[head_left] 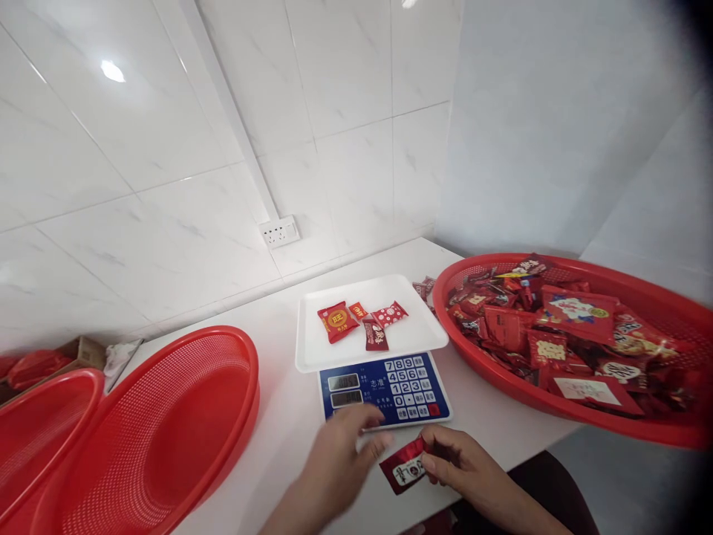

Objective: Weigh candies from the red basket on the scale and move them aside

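Note:
My right hand [460, 464] pinches a small dark red candy packet [405, 467] just in front of the blue electronic scale [384, 390]. My left hand [339, 453] hovers with its fingers spread over the scale's front edge, close to the packet, holding nothing. The scale's white tray [317, 349] carries several red wrapped sweets [362, 321].
A large red basket [562, 407] full of red wrapped sweets sits at the right. Two empty red mesh baskets [161, 431] lie at the left. A wall socket [279, 232] is on the tiled wall behind. A cardboard box [83, 351] stands at far left.

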`<state>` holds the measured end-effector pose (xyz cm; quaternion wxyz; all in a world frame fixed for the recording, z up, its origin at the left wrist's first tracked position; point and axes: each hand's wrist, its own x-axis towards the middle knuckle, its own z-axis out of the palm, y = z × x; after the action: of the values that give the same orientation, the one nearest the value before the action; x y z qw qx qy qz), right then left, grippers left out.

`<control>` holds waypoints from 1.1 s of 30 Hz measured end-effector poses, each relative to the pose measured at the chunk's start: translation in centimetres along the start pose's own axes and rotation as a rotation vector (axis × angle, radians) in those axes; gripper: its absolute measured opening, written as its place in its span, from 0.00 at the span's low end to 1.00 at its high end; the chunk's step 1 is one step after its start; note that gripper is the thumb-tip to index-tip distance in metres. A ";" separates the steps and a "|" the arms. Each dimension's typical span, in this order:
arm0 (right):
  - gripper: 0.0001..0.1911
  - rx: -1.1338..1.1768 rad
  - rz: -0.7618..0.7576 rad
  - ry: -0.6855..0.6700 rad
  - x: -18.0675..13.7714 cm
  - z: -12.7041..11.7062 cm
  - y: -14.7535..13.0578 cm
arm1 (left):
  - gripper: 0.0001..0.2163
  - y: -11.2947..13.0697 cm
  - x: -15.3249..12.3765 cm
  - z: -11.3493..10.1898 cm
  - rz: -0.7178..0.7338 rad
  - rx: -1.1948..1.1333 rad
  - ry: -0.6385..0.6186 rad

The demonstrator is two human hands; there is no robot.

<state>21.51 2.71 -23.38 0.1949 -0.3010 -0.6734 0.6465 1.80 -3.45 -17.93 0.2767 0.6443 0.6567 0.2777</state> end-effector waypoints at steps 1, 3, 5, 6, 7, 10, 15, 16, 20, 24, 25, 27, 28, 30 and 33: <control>0.19 0.020 0.006 0.000 0.3 -0.1 0.4 | 0.11 -0.1 1.1 -1.3 0.002 0.032 0.083; 0.18 0.003 0.016 0.004 0.7 -0.3 1.0 | 0.15 -0.3 3.8 -3.9 -0.018 0.184 0.219; 0.17 -0.054 0.021 0.014 1.0 -0.3 1.4 | 0.18 -0.4 6.6 -6.0 -0.017 0.371 0.243; 0.16 -0.080 0.021 0.021 1.0 -0.2 1.5 | 0.21 -0.4 7.9 -6.7 -0.033 0.446 0.220; 0.16 -0.100 0.021 0.028 1.0 -0.1 1.6 | 0.22 -0.4 9.2 -7.0 -0.039 0.483 0.196; 0.16 -0.135 0.004 0.054 0.9 0.0 2.0 | 0.26 -0.2 12.4 -6.8 -0.036 0.549 0.108; 0.19 -0.197 -0.049 0.067 0.9 0.0 2.9 | 0.19 0.6 15.7 -4.8 -0.004 0.679 -0.019; 0.19 -0.206 -0.060 0.065 1.0 -0.1 3.0 | 0.19 0.8 16.1 -4.5 -0.007 0.708 -0.029; 0.20 -0.217 -0.085 0.083 1.0 -0.1 3.5 | 0.16 1.0 17.0 -4.5 -0.025 0.806 -0.034; 0.19 -0.217 -0.080 0.095 0.9 0.0 3.6 | 0.14 0.5 16.8 -4.9 0.025 0.863 -0.055; 0.19 -0.219 -0.077 0.094 0.9 0.0 3.6 | 0.13 0.3 16.7 -5.0 0.043 0.873 -0.063; 0.18 -0.226 -0.080 0.086 1.0 -0.1 3.5 | 0.11 0.0 16.4 -5.0 0.075 0.891 -0.072; 0.18 -0.231 -0.081 0.081 1.0 -0.1 3.5 | 0.11 -0.2 16.2 -5.0 0.088 0.898 -0.070; 0.18 -0.241 -0.082 0.074 1.0 -0.1 3.4 | 0.13 -0.4 15.9 -5.3 0.108 0.905 -0.054; 0.17 -0.244 -0.076 0.087 0.9 0.0 3.5 | 0.17 -0.4 15.0 -6.7 0.114 0.904 -0.002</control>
<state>21.37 3.30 -26.90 0.2102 -0.3247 -0.7489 0.5381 -3.59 11.44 -13.66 -0.0473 0.7359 0.6751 -0.0225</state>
